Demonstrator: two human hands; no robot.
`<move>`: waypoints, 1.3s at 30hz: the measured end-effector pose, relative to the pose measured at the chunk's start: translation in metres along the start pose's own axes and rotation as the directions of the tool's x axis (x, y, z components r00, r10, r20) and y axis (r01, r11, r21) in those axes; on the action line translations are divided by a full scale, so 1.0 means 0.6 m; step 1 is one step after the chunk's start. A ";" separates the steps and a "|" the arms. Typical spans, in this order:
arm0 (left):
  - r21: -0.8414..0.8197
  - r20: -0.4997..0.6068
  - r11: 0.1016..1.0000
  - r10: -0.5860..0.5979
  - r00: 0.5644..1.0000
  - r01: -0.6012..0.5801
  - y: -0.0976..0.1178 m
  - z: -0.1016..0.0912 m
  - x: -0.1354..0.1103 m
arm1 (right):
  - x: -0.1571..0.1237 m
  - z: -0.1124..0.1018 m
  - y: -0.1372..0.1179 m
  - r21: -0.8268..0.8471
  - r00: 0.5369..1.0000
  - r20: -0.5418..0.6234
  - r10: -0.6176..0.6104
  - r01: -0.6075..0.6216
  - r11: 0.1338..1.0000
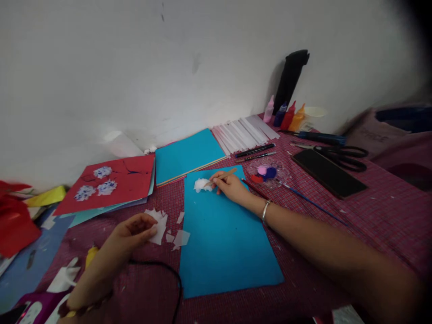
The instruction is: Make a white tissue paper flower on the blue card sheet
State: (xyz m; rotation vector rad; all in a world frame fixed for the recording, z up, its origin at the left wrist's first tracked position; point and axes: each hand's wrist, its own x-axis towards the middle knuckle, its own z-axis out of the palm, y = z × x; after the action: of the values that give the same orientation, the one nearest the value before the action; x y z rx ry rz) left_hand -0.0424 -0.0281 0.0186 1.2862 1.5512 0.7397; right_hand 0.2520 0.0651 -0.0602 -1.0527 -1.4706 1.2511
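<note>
A blue sheet of paper [229, 243] lies on the table. Near its top edge sits a ruffled clump of white paper [201, 184]. My right hand [232, 188] is closed around a thin wooden stick [231, 173], its lower end at the clump's right side. To the left of the sheet, my left hand [133, 231] pinches a torn piece of white paper [160, 227] between thumb and fingers. Small white scraps [182, 237] lie between that hand and the sheet, one overlapping the sheet's left edge.
A red sheet [124, 198] with white-and-blue paper flowers lies left. Behind are another blue sheet [189, 155] and white strips [239, 137]. To the right are a paint palette [277, 168], a paintbrush [315, 204], scissors [344, 155], a phone [327, 173] and paint bottles [288, 119].
</note>
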 end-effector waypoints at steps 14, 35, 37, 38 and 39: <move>0.140 0.175 0.969 0.179 0.968 -0.204 0.087 0.102 0.130 | -0.008 0.000 0.000 0.181 0.997 -0.079 -0.019 0.033 0.983; 0.186 0.415 0.890 0.314 0.854 -0.417 0.045 0.093 0.215 | 0.003 0.010 0.008 -0.016 1.000 0.004 0.013 -0.013 1.000; 0.162 0.469 0.858 0.368 0.803 -0.488 0.045 0.109 0.216 | 0.003 0.009 0.008 -0.015 1.000 0.012 0.008 -0.008 1.000; 0.145 0.476 0.850 0.389 0.789 -0.506 0.044 0.118 0.218 | 0.003 0.009 0.008 -0.015 1.000 0.016 0.008 -0.008 1.000; 0.135 0.468 0.849 0.400 0.788 -0.511 0.041 0.127 0.220 | 0.003 0.008 0.007 -0.014 1.000 0.019 0.007 -0.007 1.000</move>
State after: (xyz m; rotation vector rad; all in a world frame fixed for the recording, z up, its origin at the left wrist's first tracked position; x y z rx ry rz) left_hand 0.0389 0.0957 -0.0250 1.9206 0.9985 0.5067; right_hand 0.2469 0.0664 -0.0648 -1.0582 -1.4932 1.2607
